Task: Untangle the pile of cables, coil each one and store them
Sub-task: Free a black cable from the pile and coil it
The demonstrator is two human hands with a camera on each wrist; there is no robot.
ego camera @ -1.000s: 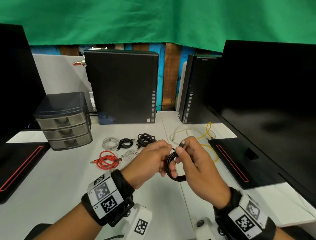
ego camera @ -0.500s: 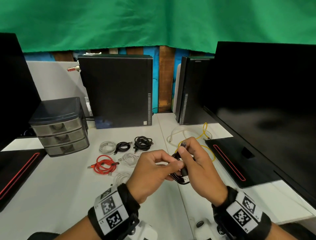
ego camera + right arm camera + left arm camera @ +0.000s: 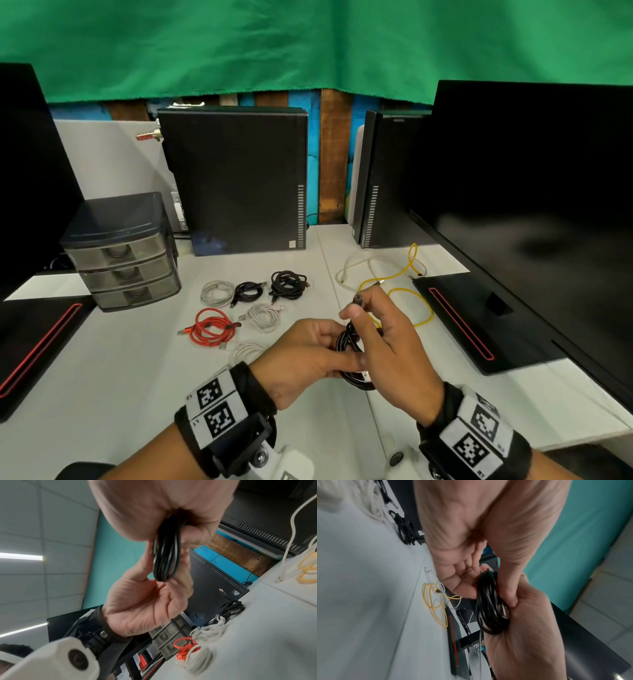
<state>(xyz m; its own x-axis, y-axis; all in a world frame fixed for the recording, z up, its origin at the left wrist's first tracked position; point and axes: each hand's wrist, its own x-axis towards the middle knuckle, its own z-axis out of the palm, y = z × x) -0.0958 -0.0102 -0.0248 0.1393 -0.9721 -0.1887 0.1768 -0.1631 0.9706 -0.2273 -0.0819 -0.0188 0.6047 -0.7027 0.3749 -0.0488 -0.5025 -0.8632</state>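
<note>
Both hands hold a coiled black cable (image 3: 350,342) (image 3: 489,604) (image 3: 165,555) above the white desk (image 3: 102,370). My left hand (image 3: 308,356) pinches the coil from the left. My right hand (image 3: 387,346) grips the coil and holds its dark plug end (image 3: 358,300) upright between thumb and forefinger. A loose yellow cable (image 3: 407,294) (image 3: 435,601) tangled with a pale white cable (image 3: 359,263) lies just beyond the hands. Several coiled cables lie to the left: red (image 3: 210,327), white (image 3: 216,292), and black (image 3: 287,284).
A small grey three-drawer organiser (image 3: 123,253) stands at the left. Two black computer towers (image 3: 236,178) stand at the back, a large black monitor (image 3: 534,212) at the right with its base (image 3: 479,325) on the desk. Another dark monitor base (image 3: 30,346) sits at the left.
My hands have dropped slightly toward me with the black coil. The right hand has turned, raising the plug end above the coil.
</note>
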